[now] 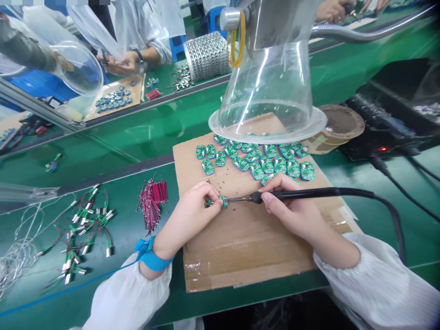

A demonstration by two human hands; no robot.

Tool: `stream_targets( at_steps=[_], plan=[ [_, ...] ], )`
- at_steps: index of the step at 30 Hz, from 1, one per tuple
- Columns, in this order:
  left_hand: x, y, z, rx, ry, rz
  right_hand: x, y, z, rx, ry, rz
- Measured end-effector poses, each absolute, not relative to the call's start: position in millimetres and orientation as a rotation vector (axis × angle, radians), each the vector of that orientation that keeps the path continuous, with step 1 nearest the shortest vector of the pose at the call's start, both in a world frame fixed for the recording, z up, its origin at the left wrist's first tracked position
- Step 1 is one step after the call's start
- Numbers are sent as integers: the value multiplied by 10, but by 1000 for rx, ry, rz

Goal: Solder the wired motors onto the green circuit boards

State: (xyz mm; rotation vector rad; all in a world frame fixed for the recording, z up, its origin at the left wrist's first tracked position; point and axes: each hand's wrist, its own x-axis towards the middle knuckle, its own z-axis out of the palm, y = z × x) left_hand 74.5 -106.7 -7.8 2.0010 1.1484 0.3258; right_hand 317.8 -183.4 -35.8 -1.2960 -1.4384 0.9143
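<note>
My left hand (201, 204), with a blue wrist strap (154, 257) behind it, pinches a small green circuit board (223, 201) above the cardboard sheet (237, 256). The fingers cover part of the board. In my right hand (287, 206) is a black-handled soldering iron (309, 193), held like a pen. Its metal tip points left and meets the edge of the board; whether it truly touches I cannot tell. Just beyond both hands, several more green circuit boards (260, 158) lie in loose rows on the cardboard.
A clear fume hood (268, 91) hangs over the boards. Red wires (151, 201) and small metal parts with leads (82, 224) lie left. A round tub (342, 126) and a black box (388, 123) with a red light stand right. Across the bench, a co-worker's hands (125, 62) are busy.
</note>
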Motion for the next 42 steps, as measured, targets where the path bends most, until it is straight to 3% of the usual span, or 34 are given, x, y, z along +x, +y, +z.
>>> stream_targets(
  at_steps=[26, 42],
  plan=[
    [658, -1120, -152, 1914, 1119, 383, 3205, -1829, -389, -1235, -1168, 990],
    [605, -1072, -133, 2038, 932, 321, 3202, -1812, -350, -1262, -1310, 945]
  ],
)
